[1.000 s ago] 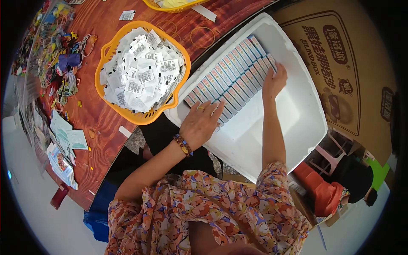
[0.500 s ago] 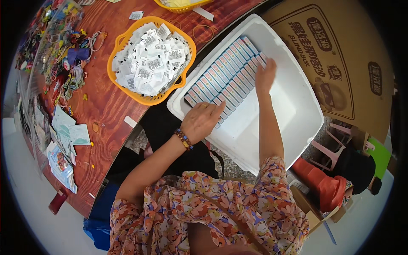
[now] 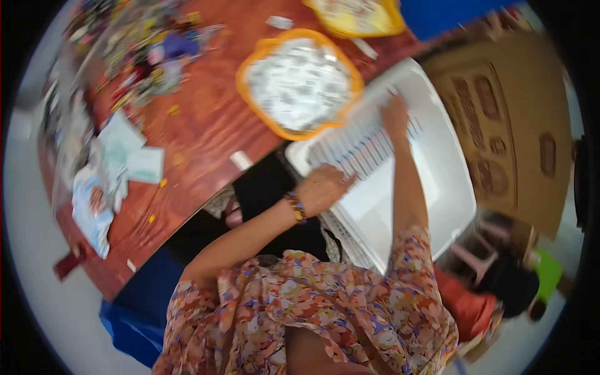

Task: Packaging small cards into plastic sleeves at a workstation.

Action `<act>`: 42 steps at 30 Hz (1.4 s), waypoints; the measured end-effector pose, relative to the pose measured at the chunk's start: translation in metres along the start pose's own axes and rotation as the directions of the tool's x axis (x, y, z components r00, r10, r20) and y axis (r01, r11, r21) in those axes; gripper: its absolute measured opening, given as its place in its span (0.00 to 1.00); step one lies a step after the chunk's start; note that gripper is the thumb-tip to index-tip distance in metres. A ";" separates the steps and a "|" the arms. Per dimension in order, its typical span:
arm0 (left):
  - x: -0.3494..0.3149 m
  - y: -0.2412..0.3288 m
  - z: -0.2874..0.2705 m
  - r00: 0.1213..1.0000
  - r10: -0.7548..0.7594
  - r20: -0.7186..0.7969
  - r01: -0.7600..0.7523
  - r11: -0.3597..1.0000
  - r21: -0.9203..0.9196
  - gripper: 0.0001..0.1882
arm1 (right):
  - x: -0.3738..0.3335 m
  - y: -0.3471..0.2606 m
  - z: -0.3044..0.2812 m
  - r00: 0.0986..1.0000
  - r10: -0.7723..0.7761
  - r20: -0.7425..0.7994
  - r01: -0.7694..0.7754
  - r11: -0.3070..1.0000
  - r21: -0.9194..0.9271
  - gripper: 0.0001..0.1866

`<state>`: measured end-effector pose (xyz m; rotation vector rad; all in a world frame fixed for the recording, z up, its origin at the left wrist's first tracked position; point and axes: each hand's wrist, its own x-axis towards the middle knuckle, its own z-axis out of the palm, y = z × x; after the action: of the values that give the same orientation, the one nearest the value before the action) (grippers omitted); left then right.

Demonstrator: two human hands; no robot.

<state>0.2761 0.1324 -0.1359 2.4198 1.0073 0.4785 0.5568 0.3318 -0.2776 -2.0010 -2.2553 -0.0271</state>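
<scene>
Rows of small flat packets with bluish edges [image 3: 369, 150] stand on edge inside a white foam box [image 3: 453, 125]. My left hand [image 3: 325, 189], with a beaded bracelet at its wrist, rests at the near left end of the rows, fingers stretched out. At the far end, my right hand [image 3: 395, 119] reaches over the packets with its fingers apart. No packet shows lifted in either hand. Motion blur smears the packets and fingertips, so exact contact is hard to make out.
An orange basket [image 3: 247, 94] of small white sachets stands on the red wooden table [image 3: 206, 144]. Colourful cords and trinkets [image 3: 150, 56] lie beyond, with a yellow basket [image 3: 400, 25] at the back. A large brown carton [image 3: 525, 144] stands right of the foam box.
The whole view has shifted and blurred, with the table and baskets now farther right. Both hands remain at opposite ends of the packet rows.
</scene>
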 end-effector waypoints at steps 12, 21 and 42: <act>-0.124 0.035 -0.080 0.946 -0.221 -0.237 0.178 0.966 -0.189 0.23 | -0.083 0.012 -0.063 1.000 -0.028 -0.002 0.027 0.945 0.327 0.27; -0.279 0.018 -0.193 0.227 -0.493 -0.840 0.760 0.628 -0.163 0.09 | -0.161 -0.133 -0.210 0.983 0.149 -0.108 -0.023 0.681 0.732 0.19; -0.403 -0.055 -0.244 -0.087 -0.302 -0.949 0.941 0.287 -0.178 0.20 | -0.137 -0.469 -0.288 0.623 -0.780 -0.053 0.444 0.297 0.845 0.11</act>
<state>-0.1420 -0.0575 -0.0184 1.1963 3.1590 1.2518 0.1321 0.1114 0.0261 -0.5591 -2.4015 1.1905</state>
